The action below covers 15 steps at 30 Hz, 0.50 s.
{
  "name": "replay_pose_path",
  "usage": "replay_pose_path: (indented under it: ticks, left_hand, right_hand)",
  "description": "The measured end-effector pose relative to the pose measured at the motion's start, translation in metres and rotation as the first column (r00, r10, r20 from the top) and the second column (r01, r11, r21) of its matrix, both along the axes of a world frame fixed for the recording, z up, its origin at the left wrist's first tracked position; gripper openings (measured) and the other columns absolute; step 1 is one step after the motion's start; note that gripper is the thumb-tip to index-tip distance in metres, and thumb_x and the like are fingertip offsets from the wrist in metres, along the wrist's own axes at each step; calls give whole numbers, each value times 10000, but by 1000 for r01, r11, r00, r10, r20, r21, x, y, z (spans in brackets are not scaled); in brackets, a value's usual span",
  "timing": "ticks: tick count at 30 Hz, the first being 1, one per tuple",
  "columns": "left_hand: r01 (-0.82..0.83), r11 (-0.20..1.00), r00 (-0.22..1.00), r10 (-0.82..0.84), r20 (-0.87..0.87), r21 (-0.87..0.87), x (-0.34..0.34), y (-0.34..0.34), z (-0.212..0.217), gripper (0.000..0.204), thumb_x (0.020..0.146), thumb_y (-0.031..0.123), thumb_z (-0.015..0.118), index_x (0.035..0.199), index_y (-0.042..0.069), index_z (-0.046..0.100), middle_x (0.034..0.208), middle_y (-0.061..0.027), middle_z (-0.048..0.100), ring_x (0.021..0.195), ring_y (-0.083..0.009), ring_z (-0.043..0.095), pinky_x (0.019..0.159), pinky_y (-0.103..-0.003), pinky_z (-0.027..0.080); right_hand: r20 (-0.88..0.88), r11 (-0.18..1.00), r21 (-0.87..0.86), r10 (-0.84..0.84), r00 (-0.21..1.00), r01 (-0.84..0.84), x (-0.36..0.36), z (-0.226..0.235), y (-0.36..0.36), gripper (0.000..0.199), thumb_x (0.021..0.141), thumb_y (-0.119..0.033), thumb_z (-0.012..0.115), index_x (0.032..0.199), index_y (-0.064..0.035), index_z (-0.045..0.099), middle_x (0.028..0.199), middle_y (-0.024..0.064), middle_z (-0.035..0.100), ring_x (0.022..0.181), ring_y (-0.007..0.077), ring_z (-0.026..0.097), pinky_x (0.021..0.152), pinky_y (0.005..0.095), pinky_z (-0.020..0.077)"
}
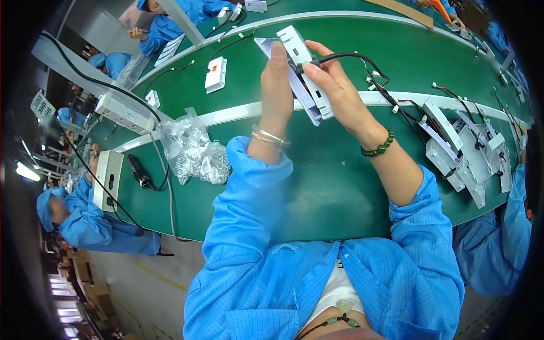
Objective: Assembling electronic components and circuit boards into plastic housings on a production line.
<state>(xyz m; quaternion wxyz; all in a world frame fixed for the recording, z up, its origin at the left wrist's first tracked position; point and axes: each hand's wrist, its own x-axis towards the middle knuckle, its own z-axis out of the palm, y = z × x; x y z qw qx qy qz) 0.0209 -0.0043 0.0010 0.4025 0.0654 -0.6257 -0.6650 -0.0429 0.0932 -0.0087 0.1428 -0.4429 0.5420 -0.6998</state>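
Above the bench's dividing rail, both hands hold up a white plastic housing [296, 46] made of two long shell parts with a gap between them. My left hand [277, 82] grips its left side, thumb pressed on the upper part. My right hand [339, 90] closes on the right side, thumb and fingers around the spot where a black cable [354, 55] comes out. That cable arcs right and down to several small connectors [374, 79] on the green bench. The inside of the housing is mostly hidden by the hands and the shells.
Clear bags of small metal parts [198, 156] lie at left, near a power strip [127, 112], a black handheld tool [138, 171] and a white box [109, 180]. White housings with wires [464, 150] are piled at right. A white module [216, 74] lies beyond the rail. Co-workers sit around.
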Motion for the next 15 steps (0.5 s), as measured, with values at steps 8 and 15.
replay_pose_path:
  ticks: [8, 15]
  left_hand:
    - [-70, 991, 997, 72, 13, -113, -10, 2, -4, 583, 861, 530, 341, 916, -22, 521, 748, -79, 553, 655, -132, 522, 561, -263, 419]
    - [-98, 981, 992, 82, -96, -170, -19, 10, -15, 542, 877, 481, 327, 944, -25, 509, 799, -119, 583, 700, -194, 551, 601, -315, 430]
  right_hand:
    - [40, 1000, -1, 21, 999, -21, -1, 4, 2, 694, 826, -430, 457, 1303, 13, 216, 1261, 207, 277, 1150, 257, 342, 968, 338, 267]
    - [0, 985, -99, 140, 990, -139, 3, 5, -2, 745, 849, -447, 409, 1337, 18, 92, 1308, 188, 235, 1196, 252, 296, 978, 316, 244]
